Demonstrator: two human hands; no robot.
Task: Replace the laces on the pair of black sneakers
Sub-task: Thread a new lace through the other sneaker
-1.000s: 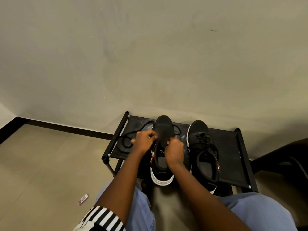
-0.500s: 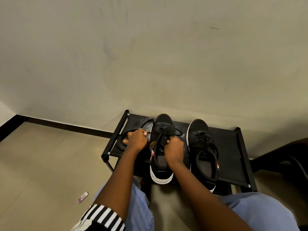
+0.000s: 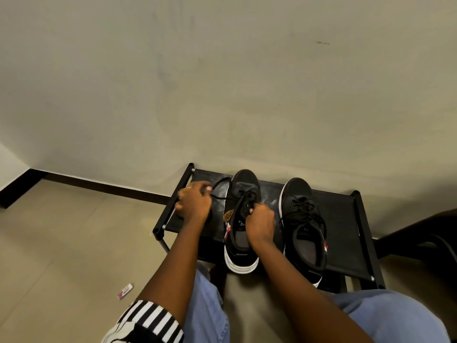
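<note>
Head view: two black canvas sneakers with white soles stand side by side on a low black fabric rack [image 3: 346, 219] against the wall. Left hand [image 3: 194, 204] pinches a black lace [image 3: 223, 198] drawn out taut to the left of the left sneaker [image 3: 243, 191]. Right hand [image 3: 261, 222] curls round that sneaker's tongue, steadying it. Right sneaker [image 3: 300, 201] is fully laced. Advice: pull evenly, keep the lace flat, hold the shoe firm. A gold badge sits on its side; tongue lettering unreadable.

Black sneakers [image 3: 269, 219] showing white soles, black rack [image 3: 346, 219], black-and-white striped sleeve [image 3: 150, 323], blue jeans [image 3: 395, 315], beige wall [image 3: 222, 82]
</note>
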